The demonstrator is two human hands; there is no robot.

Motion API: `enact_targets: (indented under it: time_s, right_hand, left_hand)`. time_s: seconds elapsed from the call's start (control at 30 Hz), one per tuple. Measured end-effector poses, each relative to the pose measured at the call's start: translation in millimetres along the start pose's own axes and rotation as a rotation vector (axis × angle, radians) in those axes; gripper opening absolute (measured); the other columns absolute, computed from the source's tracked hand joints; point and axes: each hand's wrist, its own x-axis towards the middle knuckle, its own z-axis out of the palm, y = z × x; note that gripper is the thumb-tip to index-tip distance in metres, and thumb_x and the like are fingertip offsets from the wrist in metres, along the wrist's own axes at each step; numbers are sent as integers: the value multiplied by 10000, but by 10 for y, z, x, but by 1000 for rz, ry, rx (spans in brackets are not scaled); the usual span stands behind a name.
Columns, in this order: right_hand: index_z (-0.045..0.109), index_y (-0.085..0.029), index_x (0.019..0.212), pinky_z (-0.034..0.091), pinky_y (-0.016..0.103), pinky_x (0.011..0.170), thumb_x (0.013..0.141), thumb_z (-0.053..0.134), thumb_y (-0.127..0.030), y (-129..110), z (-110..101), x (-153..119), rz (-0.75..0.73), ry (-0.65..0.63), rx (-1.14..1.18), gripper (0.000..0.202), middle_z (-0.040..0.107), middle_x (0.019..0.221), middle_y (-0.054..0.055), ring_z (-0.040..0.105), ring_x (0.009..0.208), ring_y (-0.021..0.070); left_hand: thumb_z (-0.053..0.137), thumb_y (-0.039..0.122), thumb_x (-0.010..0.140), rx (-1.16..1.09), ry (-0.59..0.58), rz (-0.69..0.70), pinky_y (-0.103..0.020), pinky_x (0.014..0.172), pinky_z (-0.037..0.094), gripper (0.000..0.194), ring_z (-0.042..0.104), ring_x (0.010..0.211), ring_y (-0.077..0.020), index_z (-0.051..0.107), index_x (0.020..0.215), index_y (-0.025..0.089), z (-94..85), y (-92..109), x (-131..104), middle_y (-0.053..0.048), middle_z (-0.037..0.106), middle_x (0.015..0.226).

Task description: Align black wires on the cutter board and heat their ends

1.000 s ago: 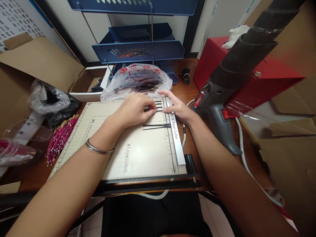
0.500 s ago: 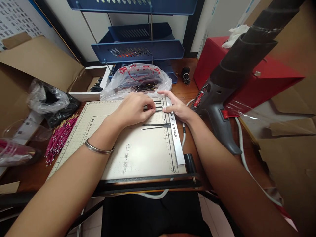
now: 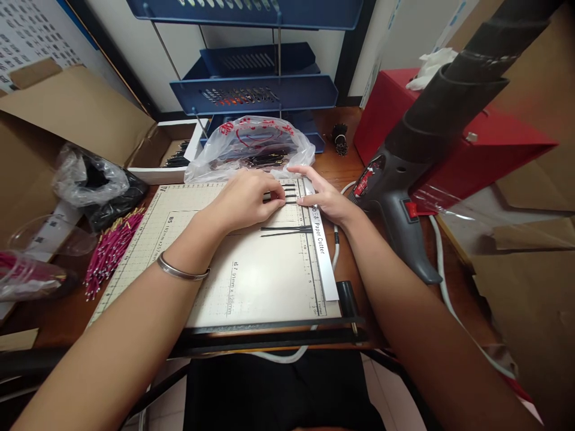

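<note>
My left hand (image 3: 254, 196) rests over the far part of the paper cutter (image 3: 269, 275), its thumb and forefinger pinched on thin black wires (image 3: 290, 196). These wires run sideways toward the cutter's white edge strip (image 3: 324, 257). At that strip lies my right hand (image 3: 321, 196), thumb touching the wire ends and forefinger stretched toward the plastic bag; its fingers are apart. Nearer to me, a few more black wires (image 3: 285, 230) lie flat on the board with their right ends at the strip.
Behind the cutter is a clear plastic bag (image 3: 251, 140) of black wires, under a blue rack (image 3: 256, 93). Magenta wires (image 3: 112, 251) are piled at left beside a black bag (image 3: 112, 206). A grey heat gun (image 3: 413, 197) and a red box (image 3: 485, 131) stand at right.
The view has shifted very slightly. Both hands keep the same pose and place on the cutter, and the wires lie as before.
</note>
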Motion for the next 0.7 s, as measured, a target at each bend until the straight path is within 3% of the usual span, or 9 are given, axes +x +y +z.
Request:
enact_targets:
  time_s: [0.7]
  right_hand:
    - [640,-293,1347,261,599,1426,612,781,-237,-20,4,-5,25,25,4,751,623,1542,33,488,1530,380]
  left_hand:
    - [632,315,1004,10,19,32,-379,850,506,239,707,858,-236,835,950,203,34,-26,5,-76,818,909]
